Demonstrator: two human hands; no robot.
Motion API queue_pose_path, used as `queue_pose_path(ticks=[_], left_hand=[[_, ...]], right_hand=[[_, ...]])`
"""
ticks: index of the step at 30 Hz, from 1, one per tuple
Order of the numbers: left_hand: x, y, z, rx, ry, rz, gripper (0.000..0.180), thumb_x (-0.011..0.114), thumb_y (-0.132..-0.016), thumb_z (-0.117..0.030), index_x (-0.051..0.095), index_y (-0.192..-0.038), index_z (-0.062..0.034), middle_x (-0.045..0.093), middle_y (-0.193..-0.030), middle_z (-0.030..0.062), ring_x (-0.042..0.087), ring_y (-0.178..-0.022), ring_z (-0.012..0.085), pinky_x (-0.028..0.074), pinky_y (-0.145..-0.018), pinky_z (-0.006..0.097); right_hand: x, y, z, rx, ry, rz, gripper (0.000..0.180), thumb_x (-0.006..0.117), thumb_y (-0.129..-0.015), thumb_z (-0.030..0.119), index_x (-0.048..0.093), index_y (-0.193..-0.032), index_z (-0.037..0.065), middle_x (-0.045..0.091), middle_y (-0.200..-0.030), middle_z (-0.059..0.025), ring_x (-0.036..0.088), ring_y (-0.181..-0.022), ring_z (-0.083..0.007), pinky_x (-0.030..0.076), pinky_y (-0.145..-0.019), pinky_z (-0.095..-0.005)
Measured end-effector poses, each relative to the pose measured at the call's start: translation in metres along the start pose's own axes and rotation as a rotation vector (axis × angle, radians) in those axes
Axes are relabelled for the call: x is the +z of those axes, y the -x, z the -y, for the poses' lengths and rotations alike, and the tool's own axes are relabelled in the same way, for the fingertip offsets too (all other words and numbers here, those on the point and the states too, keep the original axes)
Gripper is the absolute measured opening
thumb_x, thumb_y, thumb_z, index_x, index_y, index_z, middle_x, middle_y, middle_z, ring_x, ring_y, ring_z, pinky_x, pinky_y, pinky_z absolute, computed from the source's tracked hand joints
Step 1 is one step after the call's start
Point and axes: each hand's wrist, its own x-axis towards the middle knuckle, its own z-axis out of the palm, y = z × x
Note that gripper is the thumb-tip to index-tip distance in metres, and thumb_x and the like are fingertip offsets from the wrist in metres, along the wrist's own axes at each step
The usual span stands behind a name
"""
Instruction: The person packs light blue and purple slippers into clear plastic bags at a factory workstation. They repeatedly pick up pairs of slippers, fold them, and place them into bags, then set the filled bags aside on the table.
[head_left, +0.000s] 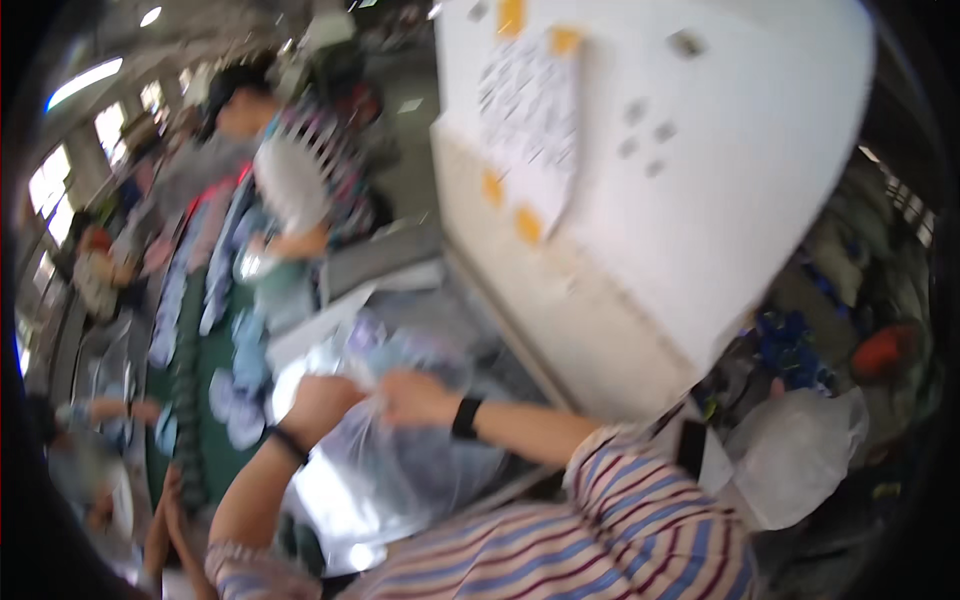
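My left hand and my right hand meet close together, both with fingers closed on the gathered neck of a clear plastic bag. The bag hangs and spreads below them over a shiny metal surface. Pale lilac and bluish contents show blurred through the plastic; I cannot tell what they are. Just beyond my hands lies more clear plastic with a lilac bundle. Motion blur hides the exact finger grip.
A tall white board with a taped sheet rises at the right. To the left runs a green conveyor belt carrying blue pieces. Other people work along it. A white plastic sack stands at the lower right.
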Motion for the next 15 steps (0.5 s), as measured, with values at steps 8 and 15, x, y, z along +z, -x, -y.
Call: queue_pose_path(ticks=[8,15], left_hand=[[0.006,-0.030,0.009,-0.008,0.142,0.223,0.036,0.062,-0.076,-0.028,0.054,-0.101,-0.0034,0.061,-0.071,0.0157,0.062,-0.063,0.0280,0.046,-0.054,0.036],[0.012,-0.041,-0.022,-0.157,0.912,0.014,0.006,0.057,-0.076,-0.005,0.055,-0.078,0.0002,0.054,-0.057,0.0040,0.049,-0.046,0.0098,0.038,-0.041,0.025]], right_hand=[[0.004,0.037,0.040,0.314,-0.433,-0.057,0.023,0.061,-0.062,0.013,0.047,-0.077,0.002,0.051,-0.082,-0.0161,0.052,-0.075,-0.0350,0.042,-0.065,-0.0410],[-0.025,0.017,0.022,0.150,-0.354,-0.255,0.036,0.060,-0.064,0.008,0.043,-0.095,0.001,0.048,-0.089,-0.0182,0.049,-0.087,-0.0358,0.043,-0.068,-0.0410]])
